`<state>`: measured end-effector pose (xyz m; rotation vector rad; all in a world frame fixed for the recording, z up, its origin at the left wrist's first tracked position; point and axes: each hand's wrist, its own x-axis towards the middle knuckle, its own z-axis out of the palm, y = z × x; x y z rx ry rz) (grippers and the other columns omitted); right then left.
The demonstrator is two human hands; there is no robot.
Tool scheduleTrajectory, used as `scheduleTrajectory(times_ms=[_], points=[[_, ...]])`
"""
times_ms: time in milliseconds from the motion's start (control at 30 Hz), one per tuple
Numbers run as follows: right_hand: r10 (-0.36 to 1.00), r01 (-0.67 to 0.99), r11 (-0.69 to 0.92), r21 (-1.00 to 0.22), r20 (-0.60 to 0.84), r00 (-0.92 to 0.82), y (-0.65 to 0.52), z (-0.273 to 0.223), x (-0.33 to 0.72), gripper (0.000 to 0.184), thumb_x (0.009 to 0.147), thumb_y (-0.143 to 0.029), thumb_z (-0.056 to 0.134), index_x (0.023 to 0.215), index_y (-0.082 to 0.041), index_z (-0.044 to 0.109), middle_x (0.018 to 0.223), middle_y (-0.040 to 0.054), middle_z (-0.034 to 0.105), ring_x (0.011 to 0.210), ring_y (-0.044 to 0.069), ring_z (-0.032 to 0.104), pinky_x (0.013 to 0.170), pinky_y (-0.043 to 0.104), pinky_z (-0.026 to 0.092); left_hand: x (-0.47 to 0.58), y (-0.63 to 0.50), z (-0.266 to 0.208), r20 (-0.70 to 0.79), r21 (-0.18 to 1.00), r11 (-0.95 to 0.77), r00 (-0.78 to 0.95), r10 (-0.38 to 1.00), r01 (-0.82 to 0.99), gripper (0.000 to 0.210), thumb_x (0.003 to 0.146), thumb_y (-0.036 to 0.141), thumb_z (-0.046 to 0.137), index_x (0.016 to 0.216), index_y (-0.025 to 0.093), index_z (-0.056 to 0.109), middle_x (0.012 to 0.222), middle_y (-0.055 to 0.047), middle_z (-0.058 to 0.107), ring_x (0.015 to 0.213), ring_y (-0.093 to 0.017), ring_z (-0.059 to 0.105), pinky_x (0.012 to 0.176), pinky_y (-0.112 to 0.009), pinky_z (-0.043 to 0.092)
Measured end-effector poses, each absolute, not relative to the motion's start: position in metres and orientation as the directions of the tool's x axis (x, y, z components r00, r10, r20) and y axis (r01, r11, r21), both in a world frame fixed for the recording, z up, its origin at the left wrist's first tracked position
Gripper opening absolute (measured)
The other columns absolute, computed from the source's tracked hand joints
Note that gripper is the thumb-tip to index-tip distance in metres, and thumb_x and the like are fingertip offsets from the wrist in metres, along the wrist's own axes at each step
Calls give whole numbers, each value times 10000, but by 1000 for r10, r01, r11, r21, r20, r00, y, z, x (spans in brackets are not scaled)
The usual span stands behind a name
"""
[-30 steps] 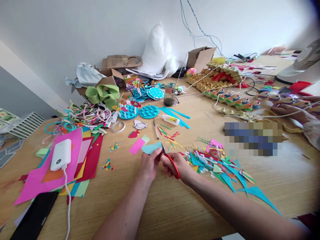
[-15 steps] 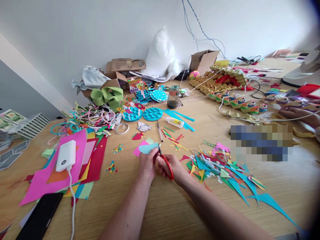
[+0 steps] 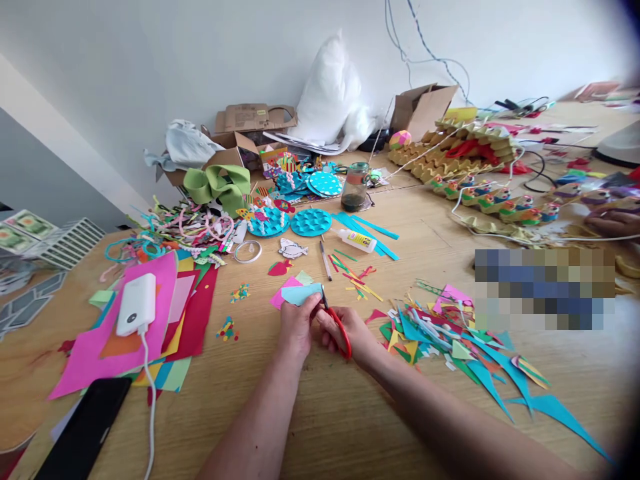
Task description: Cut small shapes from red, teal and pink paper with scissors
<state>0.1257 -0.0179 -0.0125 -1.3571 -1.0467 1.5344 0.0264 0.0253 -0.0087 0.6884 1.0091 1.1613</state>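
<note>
My left hand (image 3: pixel 299 325) pinches a light blue piece of paper (image 3: pixel 299 293) by its lower right end. In my right hand (image 3: pixel 353 331) is a pair of red-handled scissors (image 3: pixel 341 327), its dark blades pointing up at the paper's right edge. Just beyond my left hand, a pink paper piece (image 3: pixel 279 293) lies on the table. Farther off are a red paper cut-out (image 3: pixel 280 267), a white fish cut-out (image 3: pixel 292 249), a pen (image 3: pixel 325 261) and a glue bottle (image 3: pixel 358 241).
Paper scraps (image 3: pixel 445 333) are heaped to the right. At left lie coloured sheets (image 3: pixel 193 313), a white power bank (image 3: pixel 136 303) with a cable, and a black phone (image 3: pixel 85 430). A glass jar (image 3: pixel 355 187) stands behind. Another person's hand (image 3: pixel 617 217) is at far right, near egg-carton pieces (image 3: pixel 500 200).
The view has shifted slightly, so most things sit a little farther right. My hands keep the same hold on the paper and the scissors, with the blades still at the paper's right edge.
</note>
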Motion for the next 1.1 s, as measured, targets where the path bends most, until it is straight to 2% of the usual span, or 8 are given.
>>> scheduleTrajectory(times_ms=[300, 733, 1100], points=[[957, -25, -260, -965, -254, -138, -17, -19, 130, 508, 751, -660, 571, 678, -161, 512, 498, -24, 542, 392, 80, 494, 383, 179, 345, 26, 26, -7, -264, 891, 266, 58, 963, -368, 225, 579, 282, 748, 571, 144, 571, 529, 23, 549, 487, -92, 476, 489, -230, 372], [937, 6, -324, -946, -322, -135, -19, -7, 135, 599, 732, -745, 493, 625, -156, 516, 501, -3, 566, 372, 79, 498, 349, 176, 321, 27, 23, -6, -245, 881, 269, 112, 963, -388, 229, 573, 275, 761, 593, 161, 563, 544, 32, 526, 499, -93, 462, 495, -229, 385], [943, 15, -318, -948, -318, -98, -19, -10, 136, 552, 749, -687, 549, 624, -150, 526, 490, -10, 560, 370, 76, 496, 357, 172, 343, 28, 22, -10, -243, 887, 277, 136, 960, -370, 233, 608, 290, 743, 590, 165, 548, 537, 36, 503, 477, -93, 445, 480, -238, 357]])
